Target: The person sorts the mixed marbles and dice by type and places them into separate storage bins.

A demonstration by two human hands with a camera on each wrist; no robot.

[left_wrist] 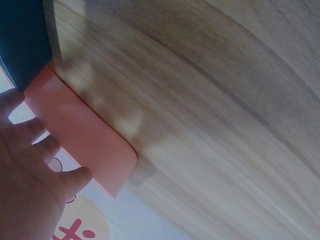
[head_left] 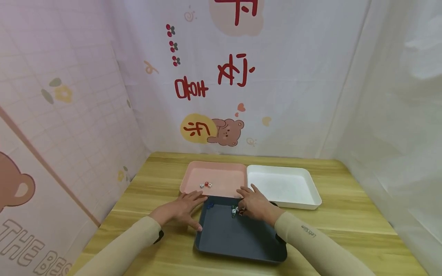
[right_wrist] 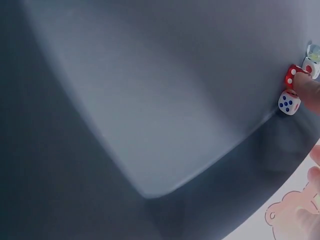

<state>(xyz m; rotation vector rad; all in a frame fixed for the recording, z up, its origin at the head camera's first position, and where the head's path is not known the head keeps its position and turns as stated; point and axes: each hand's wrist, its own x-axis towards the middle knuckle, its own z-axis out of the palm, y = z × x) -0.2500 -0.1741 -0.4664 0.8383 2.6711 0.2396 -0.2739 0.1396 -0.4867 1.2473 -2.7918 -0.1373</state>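
A dark grey tray point(head_left: 241, 241) holds several small dice along its far side. My right hand point(head_left: 255, 203) reaches over that far rim, and one fingertip touches a red die point(right_wrist: 290, 76) with white pips. Against the red one sit a white die point(right_wrist: 289, 103) with blue pips and a white die point(right_wrist: 311, 67) with a red pip; a clear die point(right_wrist: 314, 51) is just beyond. Blue dice point(head_left: 210, 206) lie in the far left corner. My left hand point(head_left: 183, 209), fingers spread, is at the tray's left edge, holding nothing.
Behind the dark tray stands a pink tray point(head_left: 224, 175) with a red die point(head_left: 206, 184) between two white dice. A white tray point(head_left: 284, 186) stands beside it on the right. All three are on a wooden table point(head_left: 155, 172) with printed curtains behind and at the sides.
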